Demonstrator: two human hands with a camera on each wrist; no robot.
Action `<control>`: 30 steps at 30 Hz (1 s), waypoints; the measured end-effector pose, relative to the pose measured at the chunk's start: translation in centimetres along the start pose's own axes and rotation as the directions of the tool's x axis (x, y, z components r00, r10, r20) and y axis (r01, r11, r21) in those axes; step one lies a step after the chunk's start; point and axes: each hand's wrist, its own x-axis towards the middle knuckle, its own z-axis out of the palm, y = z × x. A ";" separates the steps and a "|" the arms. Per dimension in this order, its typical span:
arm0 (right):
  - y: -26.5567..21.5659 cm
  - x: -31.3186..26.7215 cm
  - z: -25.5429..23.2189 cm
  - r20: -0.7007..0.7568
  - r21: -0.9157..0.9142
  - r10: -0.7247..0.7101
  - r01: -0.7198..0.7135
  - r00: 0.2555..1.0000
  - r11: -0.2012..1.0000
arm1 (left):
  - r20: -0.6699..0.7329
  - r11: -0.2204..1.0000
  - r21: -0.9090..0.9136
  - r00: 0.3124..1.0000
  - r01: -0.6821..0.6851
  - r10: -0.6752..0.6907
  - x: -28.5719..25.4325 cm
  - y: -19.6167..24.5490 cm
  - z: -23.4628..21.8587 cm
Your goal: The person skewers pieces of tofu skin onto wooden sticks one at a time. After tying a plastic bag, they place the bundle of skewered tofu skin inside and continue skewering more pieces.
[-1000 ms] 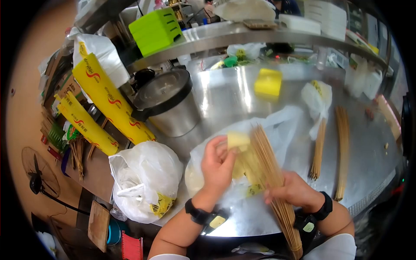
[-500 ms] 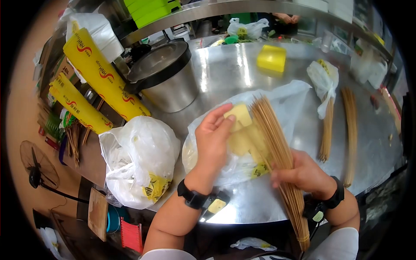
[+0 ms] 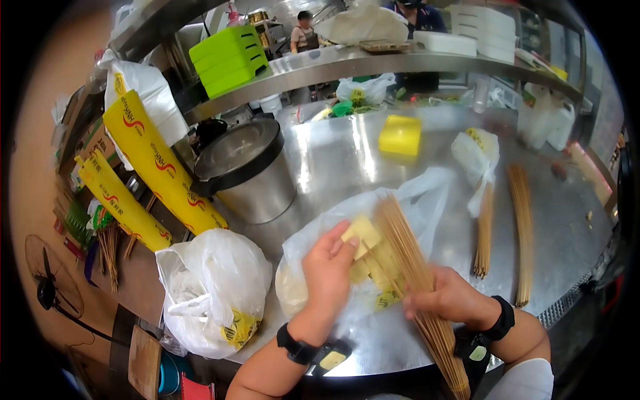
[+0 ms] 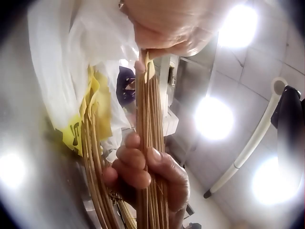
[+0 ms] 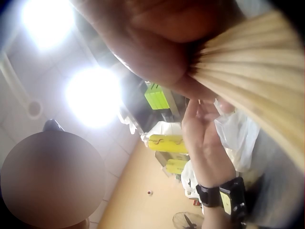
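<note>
My left hand (image 3: pixel 327 270) pinches a pale yellow square slice (image 3: pixel 363 235) between thumb and fingers. A single skewer runs from that slice back toward my right hand (image 3: pixel 453 293), which grips a thick bundle of bamboo skewers (image 3: pixel 407 243), their tips fanned upward. Under the hands lies a clear plastic bag (image 3: pixel 427 193) with more yellow slices (image 3: pixel 380 257) on it. In the left wrist view, skewered yellow slices (image 4: pixel 97 98) show beside the bundle (image 4: pixel 151 114), and my right fingers (image 4: pixel 131 160) curl round it.
A knotted white plastic bag (image 3: pixel 217 293) sits to the left, near a lidded steel pot (image 3: pixel 257 180) and yellow film rolls (image 3: pixel 150 157). A yellow container (image 3: pixel 400 135) stands farther back. Two more skewer bundles lie on the right, one (image 3: pixel 485 233) partly bagged, the other (image 3: pixel 520 233) bare.
The head view dipped, then rose again. My left hand still pinches the slice, which has tilted and come slightly lower beside the bundle. My right hand keeps its grip on the skewers.
</note>
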 end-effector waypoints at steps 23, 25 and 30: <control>-0.3 -0.1 0.3 0.041 -0.007 0.045 -0.045 0.998 0.999 | 0.032 0.939 -0.336 0.997 0.077 -0.070 0.9 -0.2 -0.7; -0.2 0.0 0.3 0.041 0.010 0.042 -0.042 0.998 0.999 | 0.035 0.935 -0.348 0.998 0.067 -0.059 0.9 -0.2 -0.7; -0.2 -0.1 0.3 0.033 0.001 0.025 -0.025 0.999 1.000 | 0.036 0.937 -0.346 0.998 0.054 -0.044 0.8 -0.4 -0.7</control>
